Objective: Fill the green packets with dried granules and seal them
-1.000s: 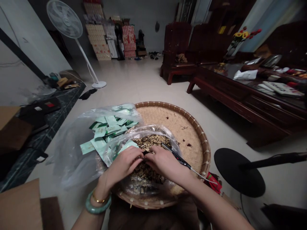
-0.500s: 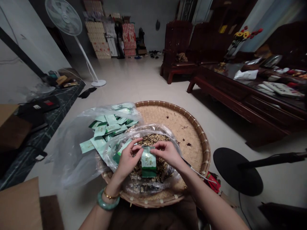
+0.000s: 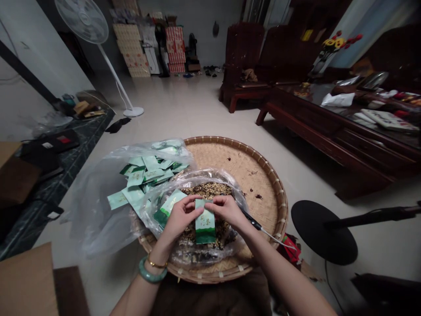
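Both hands pinch the top edge of a small green tea packet point(image 3: 205, 226), held upright over an open clear plastic bag point(image 3: 194, 256). My left hand point(image 3: 180, 215) grips its upper left, and my right hand point(image 3: 228, 210) its upper right. Beneath the packet, the bag holds a loose mix of pale grains and dark bits point(image 3: 213, 190). More green packets point(image 3: 169, 206) lie at the bag's left side. A black tool with a white cord point(image 3: 252, 220) shows beside my right wrist, partly hidden. Everything rests on a round woven bamboo tray point(image 3: 223, 151).
A large plastic bag full of green packets point(image 3: 95, 188) overhangs the tray's left side. A black round stand base point(image 3: 324, 232) is on the floor at right, near a low dark wooden table point(image 3: 329, 131). Cardboard boxes point(image 3: 26, 276) stand at left, a white fan point(image 3: 133, 112) farther back.
The packet's upper part now shows straighter and taller between my fingers. My left fingers have shifted slightly, and more of the black corded tool is visible. The view has tilted a little.
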Motion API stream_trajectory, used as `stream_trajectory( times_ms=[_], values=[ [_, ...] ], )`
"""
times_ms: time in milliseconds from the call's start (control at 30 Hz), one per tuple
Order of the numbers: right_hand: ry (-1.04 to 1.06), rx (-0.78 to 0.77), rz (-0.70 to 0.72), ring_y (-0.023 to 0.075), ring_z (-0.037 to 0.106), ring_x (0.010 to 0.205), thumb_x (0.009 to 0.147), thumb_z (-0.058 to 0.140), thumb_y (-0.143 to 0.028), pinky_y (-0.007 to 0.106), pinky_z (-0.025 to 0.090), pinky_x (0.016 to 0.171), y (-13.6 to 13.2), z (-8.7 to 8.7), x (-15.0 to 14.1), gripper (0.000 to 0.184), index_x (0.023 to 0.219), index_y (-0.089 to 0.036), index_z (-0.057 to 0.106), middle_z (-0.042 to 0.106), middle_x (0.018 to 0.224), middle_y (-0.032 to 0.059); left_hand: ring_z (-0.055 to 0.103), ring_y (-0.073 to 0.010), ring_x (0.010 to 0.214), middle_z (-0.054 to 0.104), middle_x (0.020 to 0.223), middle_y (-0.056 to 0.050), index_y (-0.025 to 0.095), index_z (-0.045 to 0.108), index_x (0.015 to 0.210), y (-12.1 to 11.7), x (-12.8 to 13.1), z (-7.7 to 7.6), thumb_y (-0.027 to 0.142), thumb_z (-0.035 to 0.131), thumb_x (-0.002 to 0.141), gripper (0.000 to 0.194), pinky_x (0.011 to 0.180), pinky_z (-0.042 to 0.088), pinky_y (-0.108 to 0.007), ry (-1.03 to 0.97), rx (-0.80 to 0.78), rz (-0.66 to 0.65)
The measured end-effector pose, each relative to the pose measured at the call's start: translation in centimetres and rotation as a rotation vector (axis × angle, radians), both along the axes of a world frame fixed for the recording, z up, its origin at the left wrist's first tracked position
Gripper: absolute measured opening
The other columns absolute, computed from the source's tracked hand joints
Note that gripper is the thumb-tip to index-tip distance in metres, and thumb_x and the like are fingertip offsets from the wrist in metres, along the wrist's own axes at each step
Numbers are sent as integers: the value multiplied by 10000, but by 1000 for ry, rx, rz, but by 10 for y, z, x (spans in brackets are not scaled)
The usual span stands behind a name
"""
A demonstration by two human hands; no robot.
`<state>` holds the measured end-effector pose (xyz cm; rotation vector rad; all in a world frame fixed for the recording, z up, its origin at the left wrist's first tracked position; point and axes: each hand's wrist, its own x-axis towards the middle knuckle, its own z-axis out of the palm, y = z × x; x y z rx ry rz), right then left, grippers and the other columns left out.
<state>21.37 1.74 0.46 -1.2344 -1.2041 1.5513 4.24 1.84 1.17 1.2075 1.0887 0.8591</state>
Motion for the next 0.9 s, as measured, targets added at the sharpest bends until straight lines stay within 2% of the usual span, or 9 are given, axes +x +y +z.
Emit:
stream_trajectory(
  times_ms=[33, 100, 233, 300, 433, 600, 700, 800, 900],
  values=[
    [-6, 52, -26, 110, 504, 476, 650, 736, -474, 240, 409, 476, 0, 0, 0, 317, 658, -165, 664, 572, 531, -29, 645, -190, 758, 701, 836, -44, 137, 593, 1125, 0, 0, 0, 306, 753, 621, 555, 689, 501, -285, 10, 14, -35],
    [-45, 227, -74, 146, 581, 604, 698, 721, -411, 266, 467, 560, -4, 3, -1, 239, 750, -178, 701, 655, 673, 15, 647, -215, 854, 708, 957, -70, 145, 611, 1113, -1, 0, -1, 241, 773, 586, 560, 765, 500, -312, 102, 98, -74],
    [-180, 669, -55, 184, 624, 829, 789, 674, -282, 329, 512, 738, -21, 24, 1, 144, 902, -198, 705, 671, 881, 65, 653, -215, 846, 732, 918, -65, 154, 704, 945, -4, -3, -5, 214, 707, 683, 269, 805, 484, -316, 257, 320, -91],
    [-252, 852, -60, 191, 611, 875, 811, 652, -232, 362, 512, 782, -31, 38, 4, 169, 975, -200, 683, 650, 927, 73, 664, -210, 838, 741, 923, -65, 165, 717, 945, -7, -5, -5, 204, 680, 720, 231, 797, 488, -306, 252, 396, -106],
    [-437, 1087, -81, 225, 551, 994, 829, 598, -157, 421, 492, 860, -46, 60, 10, 105, 874, -200, 683, 627, 952, 81, 682, -207, 838, 750, 928, -63, 180, 728, 927, -11, -8, -3, 179, 663, 738, 200, 779, 500, -289, 238, 499, -108],
    [-718, 1139, -11, 275, 453, 1164, 863, 558, -177, 486, 442, 969, -52, 73, 12, 152, 922, -189, 697, 603, 1071, 111, 688, -217, 861, 752, 950, -79, 179, 730, 961, -12, -8, -2, 216, 641, 764, 219, 793, 508, -304, 256, 537, -117],
    [-852, 1073, 115, 319, 359, 1281, 888, 549, -278, 533, 393, 1020, -53, 76, 7, 186, 959, -196, 699, 556, 1199, 126, 686, -220, 852, 753, 938, -73, 170, 732, 959, -13, -7, -1, 198, 622, 751, 237, 786, 507, -302, 278, 514, -108],
    [-933, 1003, 272, 341, 277, 1349, 884, 559, -387, 554, 344, 1060, -52, 75, -1, 238, 898, -203, 708, 512, 1285, 115, 674, -204, 789, 748, 861, -49, 157, 739, 914, -14, -5, 1, 159, 579, 744, 234, 720, 495, -267, 296, 510, -119],
    [-973, 928, 286, 334, 273, 1358, 885, 566, -375, 550, 332, 1074, -49, 70, -8, 232, 888, -193, 710, 515, 1286, 122, 643, -179, 740, 731, 810, -28, 151, 737, 865, -15, -5, 2, 107, 523, 736, 255, 678, 465, -242, 320, 517, -161]
  ],
)
